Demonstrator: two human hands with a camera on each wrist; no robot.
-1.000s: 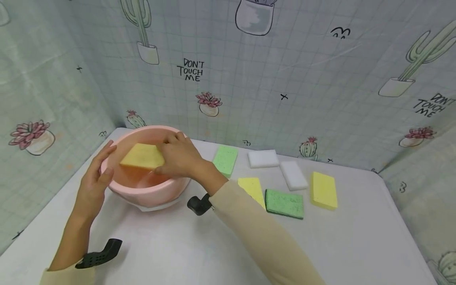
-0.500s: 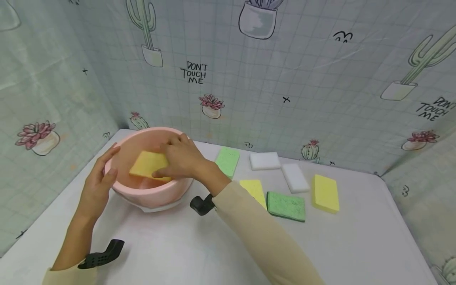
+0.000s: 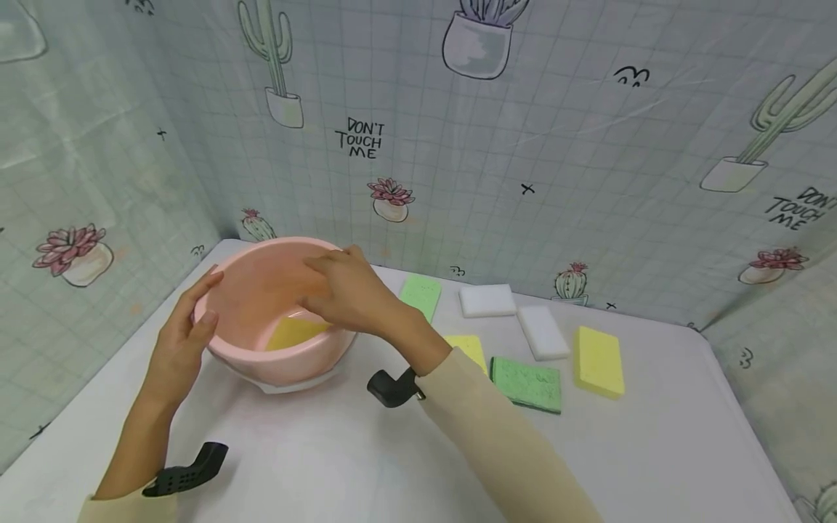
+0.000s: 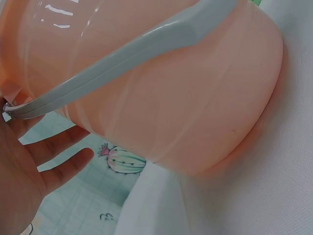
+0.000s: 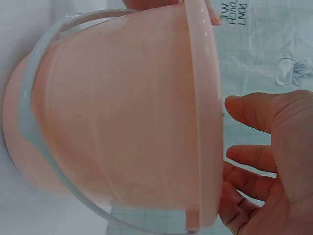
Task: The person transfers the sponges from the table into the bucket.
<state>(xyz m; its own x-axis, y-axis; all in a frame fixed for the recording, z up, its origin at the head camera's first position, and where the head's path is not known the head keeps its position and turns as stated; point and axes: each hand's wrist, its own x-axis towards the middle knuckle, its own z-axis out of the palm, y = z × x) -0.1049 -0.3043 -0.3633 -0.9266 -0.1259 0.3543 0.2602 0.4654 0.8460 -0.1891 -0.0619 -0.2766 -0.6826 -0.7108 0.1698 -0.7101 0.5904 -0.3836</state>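
Observation:
A pink bucket (image 3: 281, 367) with a grey carrying handle (image 4: 132, 56) stands at the left of the table. Inside, a yellow sponge (image 3: 294, 332) lies low, partly hidden by the near rim. My left hand (image 3: 179, 345) rests against the bucket's left side, thumb and fingers spread at the rim; in the left wrist view the visible fingers are fairly straight. Over the right part of the rim is my right hand (image 3: 349, 290), fingers apart and nothing between them. The right wrist view shows the bucket wall (image 5: 122, 112) beside the right hand's loose fingers (image 5: 252, 156).
Right of the bucket lie a light green sponge (image 3: 421, 294), two white sponges (image 3: 487, 300), a dark green sponge (image 3: 526, 383) and a yellow sponge (image 3: 598, 361). Another yellow sponge (image 3: 467, 349) is partly behind the right sleeve. A patterned curtain (image 3: 445, 145) stands behind the table.
My right hand has lowered the yellow sponge into the bucket and let go of it, then drawn slightly right. The left hand stays at the rim. The camera view has shifted a little.

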